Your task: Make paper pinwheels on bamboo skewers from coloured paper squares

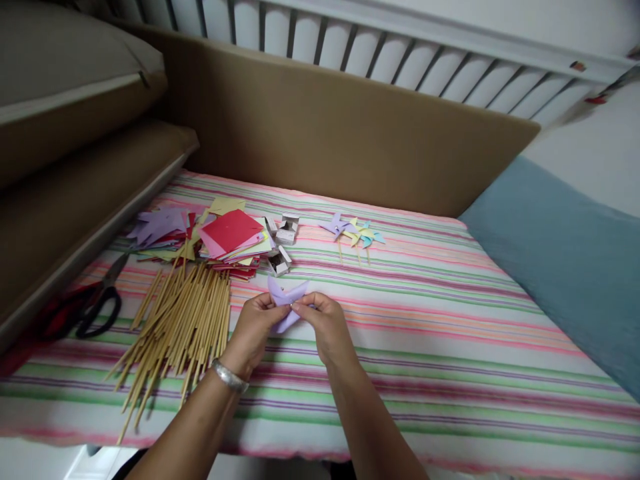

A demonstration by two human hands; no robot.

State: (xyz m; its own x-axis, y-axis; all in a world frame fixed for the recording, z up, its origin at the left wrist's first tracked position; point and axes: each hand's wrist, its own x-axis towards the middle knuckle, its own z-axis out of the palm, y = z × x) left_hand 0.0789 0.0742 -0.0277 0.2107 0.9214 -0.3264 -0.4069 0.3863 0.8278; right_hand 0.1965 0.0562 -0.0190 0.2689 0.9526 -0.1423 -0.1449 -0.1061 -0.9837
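Between my two hands is a purple paper pinwheel (289, 293) with its points folded in toward the middle. My left hand (259, 320), with a silver bangle at the wrist, pinches its left side. My right hand (324, 323) pinches near its centre, where a small shiny spot shows between the fingertips, too small to make out. Beyond my hands lie small open boxes (287, 229) with dark contents. To the left is a pile of thin wooden sticks (193, 327).
Stacked coloured paper squares (233, 233) and cut purple paper (157, 227) lie at the back left. Black-handled scissors (103, 300) rest left of the sticks. Several finished pinwheels (353, 230) lie farther back. A brown padded panel (325, 127) and cushions (75, 173) border the striped cloth (450, 347).
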